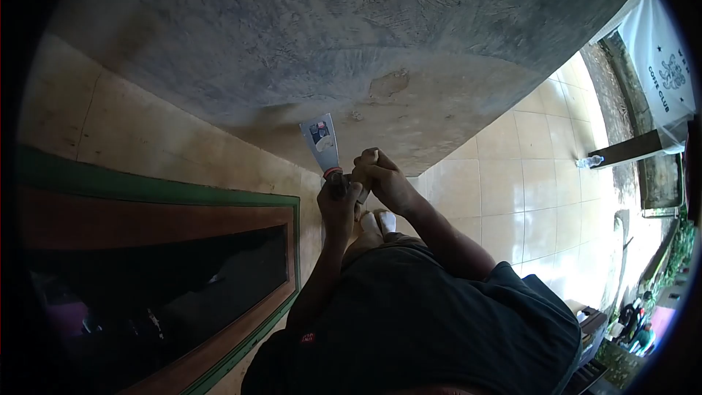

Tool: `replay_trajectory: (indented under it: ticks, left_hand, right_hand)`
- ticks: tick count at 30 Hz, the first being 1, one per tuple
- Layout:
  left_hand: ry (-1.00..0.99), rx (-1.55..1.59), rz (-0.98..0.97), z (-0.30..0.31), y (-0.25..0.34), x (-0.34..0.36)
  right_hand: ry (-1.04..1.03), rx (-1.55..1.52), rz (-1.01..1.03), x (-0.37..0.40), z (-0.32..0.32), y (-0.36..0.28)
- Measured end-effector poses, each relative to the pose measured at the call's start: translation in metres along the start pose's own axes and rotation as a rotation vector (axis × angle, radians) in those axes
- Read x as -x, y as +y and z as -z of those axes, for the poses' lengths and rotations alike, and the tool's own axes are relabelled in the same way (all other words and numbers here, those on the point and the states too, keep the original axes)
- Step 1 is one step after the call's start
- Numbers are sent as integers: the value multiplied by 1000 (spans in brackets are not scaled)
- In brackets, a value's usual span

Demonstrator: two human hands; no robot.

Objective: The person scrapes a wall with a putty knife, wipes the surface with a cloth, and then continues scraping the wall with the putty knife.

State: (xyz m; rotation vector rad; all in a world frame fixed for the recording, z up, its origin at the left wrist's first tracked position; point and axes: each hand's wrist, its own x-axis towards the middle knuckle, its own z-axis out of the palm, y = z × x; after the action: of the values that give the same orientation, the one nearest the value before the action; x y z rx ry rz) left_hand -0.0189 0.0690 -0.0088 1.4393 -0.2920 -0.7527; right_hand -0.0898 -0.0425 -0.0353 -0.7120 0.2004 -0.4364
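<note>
while both hands meet in front of the body, the left hand (338, 203) clenches the scraper (322, 145) handle. the right hand (380, 178) curls shut just right of it. the blade points away, up and slightly left, towards the grey wall (329, 36).

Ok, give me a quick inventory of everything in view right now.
putty knife: 1, metal blade, red collar, dark handle; blade on the wall, centre
wall: 1, grey plaster with a tan patch; top
frame: 1, green and brown; left
floor tiles: many, beige; right
bottle: 1, clear; on the tiles, far right
banner: 1, white; upper right
feet: 2, below the hands
left hand: 1, gripping the handle
right hand: 1, closed beside the handle
</note>
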Motion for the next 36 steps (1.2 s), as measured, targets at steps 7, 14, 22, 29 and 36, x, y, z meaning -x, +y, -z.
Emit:
replay_trajectory:
  ticks: [7, 14, 22, 29, 36]
  left_hand:
    - [15, -12, -118, 20, 27, 5]
    - [82, 70, -130, 32, 52, 0]
    - [-33, -57, -283, 58, 55, -24]
    - [-184, -105, -75, 75, 64, -30]
    - [-259, -52, -96, 104, 46, -47]
  right_hand:
    - [5, 438, 62, 20, -25, -24]
    - [285, 580, -148, 32, -19, -27]
    - [27, 1097, 441, 39, -92, 17]
    - [268, 955, 293, 20, -105, 68]
    - [724, 620, 602, 19, -79, 43]
